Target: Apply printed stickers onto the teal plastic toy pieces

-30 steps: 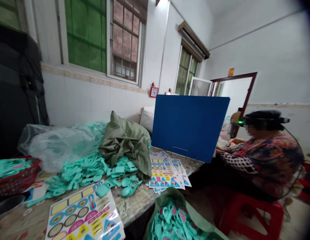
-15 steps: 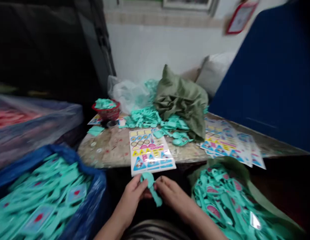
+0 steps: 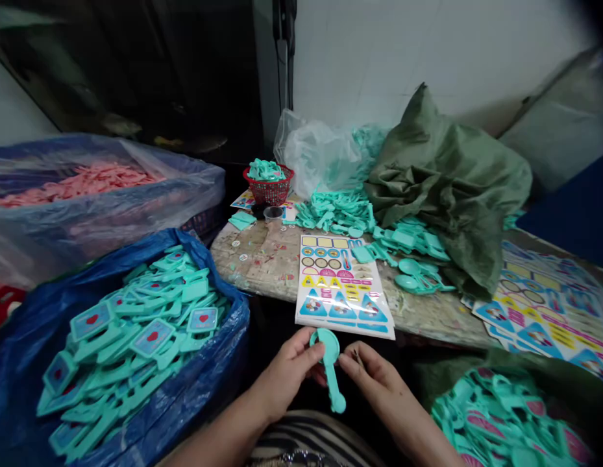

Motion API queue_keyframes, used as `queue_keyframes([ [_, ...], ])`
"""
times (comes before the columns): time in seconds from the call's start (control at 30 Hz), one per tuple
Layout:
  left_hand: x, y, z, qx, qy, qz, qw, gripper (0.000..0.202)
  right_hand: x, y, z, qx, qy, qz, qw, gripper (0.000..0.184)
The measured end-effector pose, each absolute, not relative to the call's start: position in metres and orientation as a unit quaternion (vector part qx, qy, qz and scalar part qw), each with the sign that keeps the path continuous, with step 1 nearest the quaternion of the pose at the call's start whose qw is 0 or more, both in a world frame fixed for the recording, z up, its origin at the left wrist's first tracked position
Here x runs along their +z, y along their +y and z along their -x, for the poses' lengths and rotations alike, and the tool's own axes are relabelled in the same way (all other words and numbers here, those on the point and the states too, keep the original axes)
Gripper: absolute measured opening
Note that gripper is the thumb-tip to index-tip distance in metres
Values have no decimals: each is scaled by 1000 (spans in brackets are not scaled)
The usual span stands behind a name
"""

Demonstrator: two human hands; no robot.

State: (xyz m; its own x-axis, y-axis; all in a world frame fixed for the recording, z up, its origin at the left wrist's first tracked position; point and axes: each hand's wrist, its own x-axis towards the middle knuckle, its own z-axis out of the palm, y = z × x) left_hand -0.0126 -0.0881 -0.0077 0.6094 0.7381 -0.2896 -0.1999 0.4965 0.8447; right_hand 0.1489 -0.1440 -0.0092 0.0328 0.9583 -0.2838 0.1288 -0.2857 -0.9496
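Observation:
My left hand (image 3: 301,360) grips a turquoise plastic toy piece (image 3: 331,363) by its round, shallow head. The piece looks like a small spoon or hand mirror, its handle slanting down toward my lap. My right hand (image 3: 372,376) is beside the head, thumb and fingers pinched together. A thin dark tip shows between those fingers, too small to name. Just beyond my hands, a sticker sheet (image 3: 340,292) with circles, triangles and small labels overhangs the table's front edge.
On the worn table (image 3: 262,259) are turquoise pieces (image 3: 335,211), a red basket (image 3: 269,189) and a green sack (image 3: 442,188). More sticker sheets (image 3: 549,311) lie right. Blue bag (image 3: 233,318) at left and green bag (image 3: 422,376) at right hold stickered turquoise pieces. Pink pieces (image 3: 87,181) fill another bag.
The view has turned left and come closer, so the table and bags appear larger and farther right. My left hand keeps its grip on the toy piece, with my right hand still beside it.

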Motion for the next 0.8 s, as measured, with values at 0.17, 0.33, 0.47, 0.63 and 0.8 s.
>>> queue_keyframes([
  [0.17,-12,-80,28,229,358,-414,805,25,-7,-128,-169,467,-429,659,404,34],
  [0.33,-13,-64,36,277,402,-433,758,24,14,-98,-184,378,-484,691,383,35],
  [0.47,-11,-47,32,323,410,-424,740,26,3,-57,-197,301,-564,704,310,37],
  [0.63,-12,-17,13,397,374,-328,771,33,-18,0,-207,239,-606,710,265,30],
  [0.8,-19,12,-13,400,374,-310,777,35,-31,36,-215,191,-608,737,225,15],
])
